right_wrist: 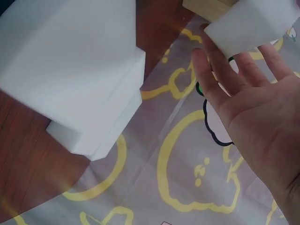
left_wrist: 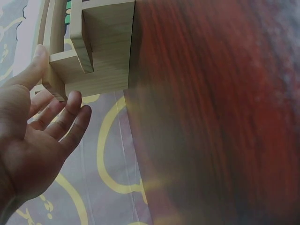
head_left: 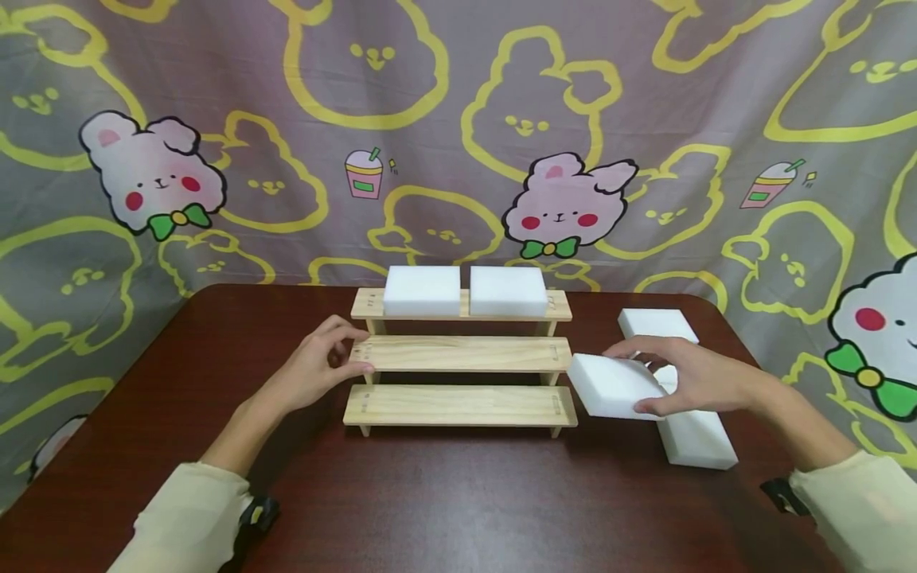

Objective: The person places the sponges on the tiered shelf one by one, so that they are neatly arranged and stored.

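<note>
A three-tier wooden display stand [head_left: 458, 406] stands on the table in the head view, its steps rising toward the back. My left hand [head_left: 314, 366] grips the left end of the middle step, thumb at the front edge and fingers behind; the left wrist view shows the fingers [left_wrist: 70, 117] around that wooden end. My right hand [head_left: 691, 372] holds a white foam block [head_left: 609, 386], tilted, in the air just right of the stand. Two white foam blocks [head_left: 423, 290] sit side by side on the top step. The middle and bottom steps carry nothing.
More white foam blocks [head_left: 698, 439] lie on the table at the right, partly hidden by my right hand; another white block [head_left: 657, 325] lies farther back. A dark reddish-brown table [head_left: 458, 501] bears everything. Behind it hangs a patterned curtain [head_left: 444, 159].
</note>
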A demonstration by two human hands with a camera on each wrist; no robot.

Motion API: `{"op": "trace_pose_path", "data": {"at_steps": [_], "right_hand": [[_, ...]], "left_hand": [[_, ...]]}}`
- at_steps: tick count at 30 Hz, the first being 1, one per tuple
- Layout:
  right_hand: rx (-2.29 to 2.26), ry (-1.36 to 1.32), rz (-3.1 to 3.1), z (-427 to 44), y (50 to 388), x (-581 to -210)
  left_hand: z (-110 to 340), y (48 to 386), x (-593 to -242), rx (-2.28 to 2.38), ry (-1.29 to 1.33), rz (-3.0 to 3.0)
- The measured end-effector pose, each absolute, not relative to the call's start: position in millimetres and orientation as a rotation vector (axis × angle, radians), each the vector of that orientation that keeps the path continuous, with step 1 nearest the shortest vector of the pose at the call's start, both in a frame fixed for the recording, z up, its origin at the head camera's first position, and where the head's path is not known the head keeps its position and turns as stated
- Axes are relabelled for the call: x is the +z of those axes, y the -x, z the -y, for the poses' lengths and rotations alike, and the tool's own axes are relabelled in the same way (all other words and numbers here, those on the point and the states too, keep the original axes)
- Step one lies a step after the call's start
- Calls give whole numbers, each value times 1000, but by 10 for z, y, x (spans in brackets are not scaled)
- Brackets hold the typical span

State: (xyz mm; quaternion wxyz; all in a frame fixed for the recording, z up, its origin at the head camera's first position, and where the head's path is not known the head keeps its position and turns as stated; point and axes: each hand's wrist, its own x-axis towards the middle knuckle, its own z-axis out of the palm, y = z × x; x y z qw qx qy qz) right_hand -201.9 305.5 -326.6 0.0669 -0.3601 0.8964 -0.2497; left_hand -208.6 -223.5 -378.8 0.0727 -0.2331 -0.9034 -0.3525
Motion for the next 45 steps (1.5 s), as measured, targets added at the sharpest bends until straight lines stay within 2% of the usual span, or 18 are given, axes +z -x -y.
{"op": "trace_pose_path", "data": {"at_steps": [22,45], "right_hand": [[-927,1387,-2821,-2731,2131,-3265],[-902,1445,-2837,-2499,2166,-3266]], "left_hand": [[2241,2090,-3795,-1074,697,2712],[2239,2100,-3804,-1074,706,2707]]}}
